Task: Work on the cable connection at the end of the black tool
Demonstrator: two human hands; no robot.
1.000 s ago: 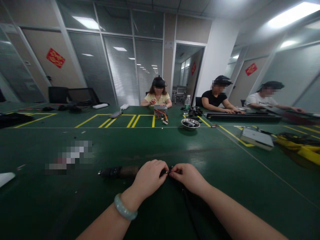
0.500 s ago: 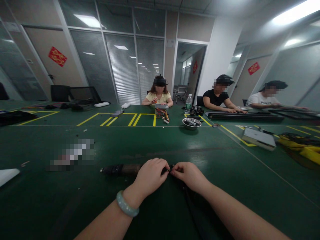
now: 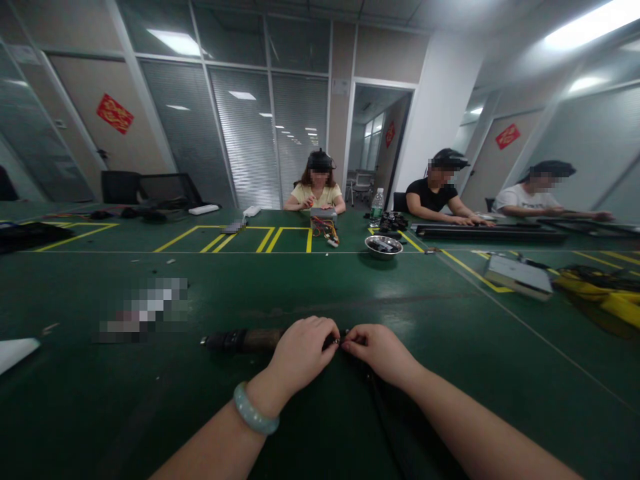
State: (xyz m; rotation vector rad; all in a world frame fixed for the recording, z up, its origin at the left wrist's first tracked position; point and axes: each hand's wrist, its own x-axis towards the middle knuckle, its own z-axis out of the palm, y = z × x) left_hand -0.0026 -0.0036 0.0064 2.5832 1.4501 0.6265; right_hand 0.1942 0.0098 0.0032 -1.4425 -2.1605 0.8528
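Observation:
An electric screwdriver [image 3: 263,339] with a black nose and a brownish body lies sideways on the green table, its metal tip pointing left. Over its rear end, my left hand [image 3: 306,348] is closed, with thumb and fingertips curled in. Facing it, my right hand [image 3: 376,348] pinches a small dark cable end against the back of the screwdriver. A tiny shiny metal part shows between the fingertips of both hands; its exact shape is too small to tell. A dark cable [image 3: 371,383] runs from under my right hand toward me.
A metal bowl [image 3: 383,247] with dark parts stands ahead, near a water bottle [image 3: 377,207]. A silver box [image 3: 519,277] and a yellow bundle [image 3: 600,293] lie at right. A white object [image 3: 16,351] lies at the left edge. Several people sit across the table [image 3: 250,287].
Both my hands stay in the same place, fingertips together at the screwdriver's rear end. Across the table, the people's hands have shifted slightly.

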